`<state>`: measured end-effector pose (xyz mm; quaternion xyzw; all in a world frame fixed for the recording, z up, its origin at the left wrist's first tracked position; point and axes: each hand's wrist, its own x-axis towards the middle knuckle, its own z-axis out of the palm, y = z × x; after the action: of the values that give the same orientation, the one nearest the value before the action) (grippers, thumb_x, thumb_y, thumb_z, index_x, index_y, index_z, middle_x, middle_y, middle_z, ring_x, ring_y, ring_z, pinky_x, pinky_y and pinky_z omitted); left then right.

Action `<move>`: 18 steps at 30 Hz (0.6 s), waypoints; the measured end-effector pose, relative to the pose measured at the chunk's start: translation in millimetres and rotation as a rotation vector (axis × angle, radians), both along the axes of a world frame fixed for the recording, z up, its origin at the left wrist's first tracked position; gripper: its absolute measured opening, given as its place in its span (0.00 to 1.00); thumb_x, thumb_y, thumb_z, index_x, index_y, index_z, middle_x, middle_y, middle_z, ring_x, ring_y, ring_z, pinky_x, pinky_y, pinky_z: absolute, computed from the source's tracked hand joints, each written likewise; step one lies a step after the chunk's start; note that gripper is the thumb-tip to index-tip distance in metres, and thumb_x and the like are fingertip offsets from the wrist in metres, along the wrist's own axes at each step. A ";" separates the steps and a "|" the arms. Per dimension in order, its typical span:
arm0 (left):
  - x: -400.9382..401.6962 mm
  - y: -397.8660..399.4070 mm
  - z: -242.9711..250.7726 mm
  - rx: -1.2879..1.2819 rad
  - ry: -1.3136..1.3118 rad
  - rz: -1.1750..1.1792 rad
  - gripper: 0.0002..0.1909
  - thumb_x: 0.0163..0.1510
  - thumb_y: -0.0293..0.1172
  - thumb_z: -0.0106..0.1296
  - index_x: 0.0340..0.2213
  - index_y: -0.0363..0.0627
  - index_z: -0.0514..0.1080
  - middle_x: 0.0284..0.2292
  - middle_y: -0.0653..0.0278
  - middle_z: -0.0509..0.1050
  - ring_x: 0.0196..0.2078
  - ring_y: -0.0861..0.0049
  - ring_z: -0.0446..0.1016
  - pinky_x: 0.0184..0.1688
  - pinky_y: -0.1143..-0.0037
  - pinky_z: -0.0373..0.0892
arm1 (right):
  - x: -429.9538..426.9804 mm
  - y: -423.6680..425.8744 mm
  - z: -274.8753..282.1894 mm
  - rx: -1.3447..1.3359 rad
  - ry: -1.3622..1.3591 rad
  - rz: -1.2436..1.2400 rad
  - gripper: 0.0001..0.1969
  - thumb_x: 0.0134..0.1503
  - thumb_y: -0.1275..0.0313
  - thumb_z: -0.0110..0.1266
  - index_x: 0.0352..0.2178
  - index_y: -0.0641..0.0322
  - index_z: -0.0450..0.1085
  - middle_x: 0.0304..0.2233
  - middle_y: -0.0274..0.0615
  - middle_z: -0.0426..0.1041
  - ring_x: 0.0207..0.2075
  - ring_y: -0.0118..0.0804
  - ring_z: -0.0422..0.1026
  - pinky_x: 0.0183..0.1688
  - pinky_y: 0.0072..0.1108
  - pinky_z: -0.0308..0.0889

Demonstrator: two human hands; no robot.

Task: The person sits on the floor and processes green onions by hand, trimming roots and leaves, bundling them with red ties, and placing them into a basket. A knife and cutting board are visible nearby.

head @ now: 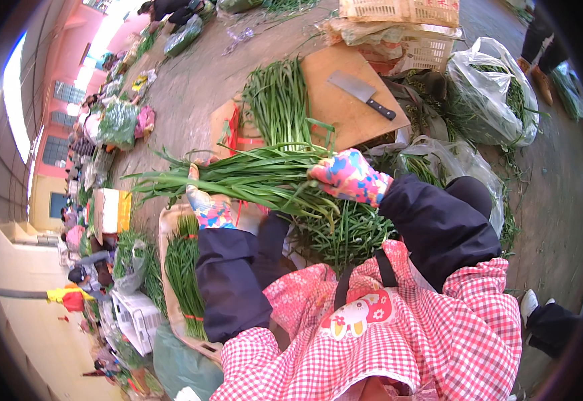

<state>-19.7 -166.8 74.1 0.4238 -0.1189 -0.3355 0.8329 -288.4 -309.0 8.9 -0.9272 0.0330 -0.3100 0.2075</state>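
Note:
My left hand [208, 198], in a colourfully patterned glove, grips one end of a bunch of long green leafy stalks [261, 175] held crosswise. At the bunch's other end, my right hand [349, 176], gloved alike, has its fingers closed on the stalks. Just beyond lies a pile of similar stalks [279, 103] on a wooden board [321, 65]. A cleaver [359, 90] with a black handle rests flat on that board. Red ties [232, 131] lie at the board's left side. More loose greens [346, 235] are below my hands, over my lap.
A beige crate [163, 250] with tied green bundles [183, 275] stands at my left. Plastic bags of greens [492, 95] and stacked crates [426, 52] are at the right and back. A white crate [136, 321] is further left. Other people are along the left and at the right edge.

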 end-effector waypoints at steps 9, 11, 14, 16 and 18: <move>50.2 99.3 -18.9 -0.096 0.020 0.220 0.13 0.53 0.42 0.48 0.27 0.44 0.69 0.24 0.62 0.71 0.28 0.66 0.70 0.44 0.59 0.69 | -61.6 51.2 -18.9 0.357 0.312 0.365 0.05 0.49 0.70 0.52 0.28 0.57 0.67 0.20 0.44 0.68 0.24 0.48 0.70 0.26 0.32 0.65; 57.2 119.0 -13.2 -0.038 0.121 0.211 0.16 0.54 0.45 0.47 0.24 0.45 0.70 0.23 0.63 0.72 0.32 0.63 0.73 0.42 0.53 0.69 | -78.2 48.2 -27.9 0.324 0.394 0.316 0.05 0.48 0.70 0.53 0.28 0.57 0.67 0.20 0.45 0.68 0.24 0.50 0.70 0.25 0.33 0.65; 61.8 143.7 -14.0 -0.068 0.115 0.223 0.15 0.54 0.45 0.47 0.24 0.47 0.70 0.24 0.65 0.72 0.35 0.64 0.73 0.41 0.58 0.70 | -96.1 44.2 -37.3 0.153 0.737 0.218 0.07 0.47 0.68 0.53 0.28 0.57 0.67 0.18 0.47 0.67 0.23 0.51 0.70 0.26 0.35 0.66; 69.3 155.4 -14.7 -0.056 0.066 0.226 0.15 0.54 0.46 0.47 0.24 0.48 0.70 0.25 0.65 0.73 0.34 0.64 0.73 0.41 0.60 0.70 | -101.0 47.1 -36.1 0.046 0.757 0.137 0.07 0.47 0.68 0.52 0.29 0.58 0.68 0.18 0.47 0.68 0.24 0.51 0.70 0.26 0.34 0.66; 76.2 164.4 -12.6 -0.080 0.071 0.222 0.15 0.55 0.46 0.46 0.23 0.49 0.69 0.26 0.63 0.73 0.35 0.64 0.73 0.42 0.61 0.70 | -98.2 53.8 -27.7 0.181 0.808 0.042 0.14 0.48 0.69 0.53 0.38 0.57 0.68 0.21 0.47 0.70 0.26 0.50 0.72 0.28 0.34 0.67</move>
<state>56.6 -2.4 61.5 0.3887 -0.0551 -0.2511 0.8848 -386.6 -255.2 -18.9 -0.9529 0.1198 0.0871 0.2647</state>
